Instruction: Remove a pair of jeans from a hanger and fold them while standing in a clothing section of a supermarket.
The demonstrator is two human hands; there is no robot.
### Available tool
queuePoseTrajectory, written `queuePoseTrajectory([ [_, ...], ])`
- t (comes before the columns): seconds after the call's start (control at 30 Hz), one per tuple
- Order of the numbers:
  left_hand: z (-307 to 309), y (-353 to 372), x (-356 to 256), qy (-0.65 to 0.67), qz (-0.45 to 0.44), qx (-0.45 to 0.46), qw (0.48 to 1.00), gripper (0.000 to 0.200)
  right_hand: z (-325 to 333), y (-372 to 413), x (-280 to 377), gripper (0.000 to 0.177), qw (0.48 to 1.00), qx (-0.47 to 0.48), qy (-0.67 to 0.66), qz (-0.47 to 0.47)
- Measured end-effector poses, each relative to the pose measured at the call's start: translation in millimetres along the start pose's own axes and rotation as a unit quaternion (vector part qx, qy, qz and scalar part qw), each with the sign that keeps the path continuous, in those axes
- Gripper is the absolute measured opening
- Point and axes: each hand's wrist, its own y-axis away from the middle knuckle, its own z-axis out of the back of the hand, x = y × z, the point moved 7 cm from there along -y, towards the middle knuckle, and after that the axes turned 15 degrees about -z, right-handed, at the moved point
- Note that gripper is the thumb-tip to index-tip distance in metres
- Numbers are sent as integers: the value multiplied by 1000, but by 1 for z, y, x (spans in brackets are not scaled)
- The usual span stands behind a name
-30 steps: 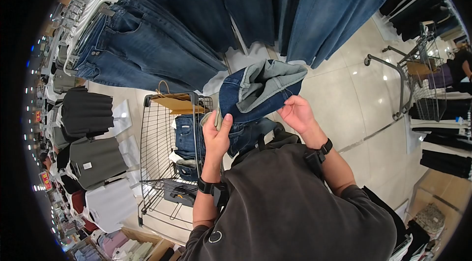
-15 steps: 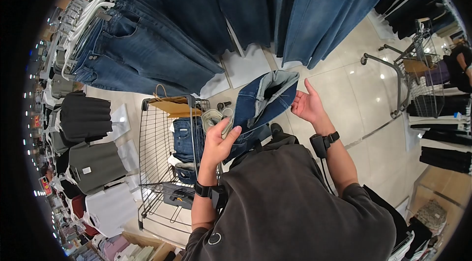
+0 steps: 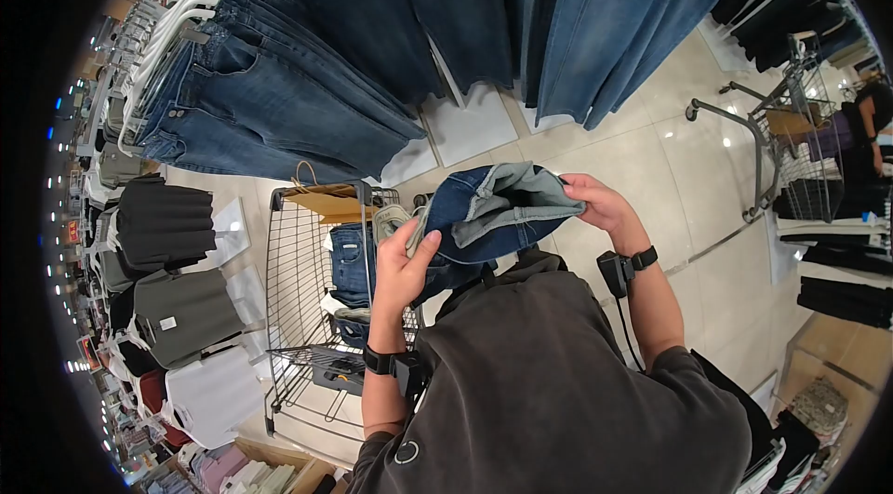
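A pair of dark blue jeans (image 3: 451, 220) is stretched between my two hands in front of my torso, its pale grey inner side showing at the opening. My left hand (image 3: 403, 269) is closed on the left edge, thumb laid over the denim. At the right end, the fingers and thumb of my right hand (image 3: 600, 203) pinch the rim of the opening. The lower part of the jeans hangs down between my body and the cart. Pale, rolled-looking fabric (image 3: 391, 220) shows just behind my left hand.
A wire shopping cart (image 3: 307, 261) stands at my left, holding folded jeans (image 3: 350, 261) and a brown paper bag (image 3: 326, 204). Ahead hang rows of jeans (image 3: 279, 94) on white hangers. Shirts (image 3: 186, 317) hang farther left. Another cart (image 3: 758, 150) and a person (image 3: 873, 122) are at right.
My right hand has gone from open beside the jeans to gripping their right edge. The opening has been pulled wider and lowered towards me, and my left hand has kept its hold.
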Motion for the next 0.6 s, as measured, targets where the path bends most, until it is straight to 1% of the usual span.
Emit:
queuePoseTrajectory([
  [0.1, 7, -2, 9, -34, 5, -38, 999, 32, 6, 5, 14, 14, 994, -69, 56, 66],
  [0.17, 6, -7, 4, -31, 0, -45, 999, 34, 37, 0, 19, 14, 956, -220, 163, 108],
  [0.2, 4, -7, 7, -32, -5, -50, 998, 33, 38, 6, 28, 15, 923, -294, 214, 128],
  [0.23, 4, -8, 9, -32, -10, -56, 998, 33, 39, 16, 36, 18, 872, -385, 268, 144],
  [0.27, 2, -9, 10, -37, -8, -55, 998, 32, 37, 26, 45, 20, 809, -469, 318, 158],
  [0.3, 0, -11, 11, -42, -5, -55, 998, 31, 31, 38, 55, 23, 734, -547, 364, 170],
  [0.43, 0, -13, 18, -21, 12, -64, 998, 28, 28, 45, 63, 19, 763, -501, 318, 255],
  [0.5, 3, -14, 19, -20, 6, -69, 997, 27, 25, 47, 63, 16, 865, -410, 210, 199],
  [0.53, 5, -15, 19, -20, 2, -71, 997, 27, 22, 47, 61, 15, 905, -360, 153, 169],
  [0.6, 7, -17, 16, -18, 12, -61, 998, 27, 29, 47, 61, 12, 907, -343, 142, 200],
])
